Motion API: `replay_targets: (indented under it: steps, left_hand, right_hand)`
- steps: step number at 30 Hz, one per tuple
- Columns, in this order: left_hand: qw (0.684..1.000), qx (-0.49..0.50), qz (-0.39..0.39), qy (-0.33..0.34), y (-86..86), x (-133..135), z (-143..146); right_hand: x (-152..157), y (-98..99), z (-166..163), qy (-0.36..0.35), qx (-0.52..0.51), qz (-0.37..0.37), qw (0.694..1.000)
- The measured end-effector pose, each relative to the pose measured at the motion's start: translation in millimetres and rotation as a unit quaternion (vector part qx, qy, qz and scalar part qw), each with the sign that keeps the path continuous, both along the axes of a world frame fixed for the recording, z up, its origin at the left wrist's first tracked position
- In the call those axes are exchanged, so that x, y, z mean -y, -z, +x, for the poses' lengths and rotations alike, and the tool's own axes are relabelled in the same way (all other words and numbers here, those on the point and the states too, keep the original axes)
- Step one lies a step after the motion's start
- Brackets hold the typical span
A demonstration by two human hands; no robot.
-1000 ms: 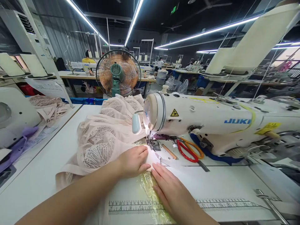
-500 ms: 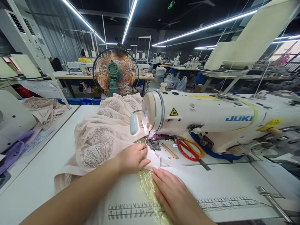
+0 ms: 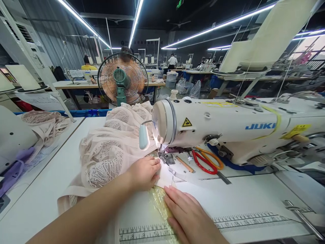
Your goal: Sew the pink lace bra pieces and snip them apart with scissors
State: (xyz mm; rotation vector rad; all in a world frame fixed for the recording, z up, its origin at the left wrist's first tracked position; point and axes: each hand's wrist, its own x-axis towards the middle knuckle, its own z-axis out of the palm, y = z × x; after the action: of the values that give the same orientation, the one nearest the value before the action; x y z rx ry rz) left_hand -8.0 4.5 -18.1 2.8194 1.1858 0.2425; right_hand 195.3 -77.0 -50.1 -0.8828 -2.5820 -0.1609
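My left hand (image 3: 144,172) lies on pale pink lace fabric (image 3: 109,156) just left of the needle and presser foot (image 3: 164,156) of a white JUKI sewing machine (image 3: 228,130). Its fingers are curled down, pressing the cloth flat. My right hand (image 3: 189,217) rests flat on the table in front of the needle, fingers stretched out, on the fabric's near edge and a strip of yellowish clear tape (image 3: 158,203). The fabric is heaped up behind and to the left of the needle.
Red and orange scissors (image 3: 207,161) and a pencil (image 3: 184,163) lie under the machine arm. A ruler strip (image 3: 228,222) is printed along the table's (image 3: 38,200) front edge. A standing fan (image 3: 122,79) is behind. More pink fabric (image 3: 42,120) lies at far left. Other workers sit at far tables.
The view has tilted slightly. My right hand has slid a little toward me and down the frame. My left hand stays pressed on the fabric beside the needle.
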Motion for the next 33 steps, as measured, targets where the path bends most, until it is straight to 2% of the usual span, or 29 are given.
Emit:
replay_targets:
  steps: [7,11,15,18,21,27,33]
  left_hand:
    - [1.0,-0.02,0.012,-0.008,4.5,-10.3,-2.8]
    - [0.997,-0.033,0.073,0.005,0.0,-12.5,-2.6]
    - [0.989,-0.067,0.129,0.016,-1.9,12.2,4.5]
    - [0.989,-0.088,0.12,-0.01,-0.3,34.7,7.2]
    - [0.99,-0.085,0.111,-0.006,-1.9,43.0,4.0]
    - [0.996,-0.035,0.083,0.011,-9.0,29.8,-7.5]
    - [0.995,-0.017,0.098,0.018,-7.6,16.2,-14.3]
  right_hand:
    - [-5.4,-1.0,-6.0,0.029,-0.025,-0.005,0.999]
    - [-11.0,-1.8,-11.9,0.043,-0.041,-0.037,0.998]
    - [-13.2,-3.6,-18.4,0.057,-0.057,-0.087,0.993]
    - [-13.4,-4.6,-21.1,0.057,-0.073,-0.114,0.989]
    - [-13.3,-5.2,-19.9,0.047,-0.085,-0.115,0.989]
    - [-13.0,-7.3,-12.9,0.03,-0.106,-0.14,0.984]
    - [-13.5,-7.1,-12.3,0.03,-0.113,-0.152,0.982]
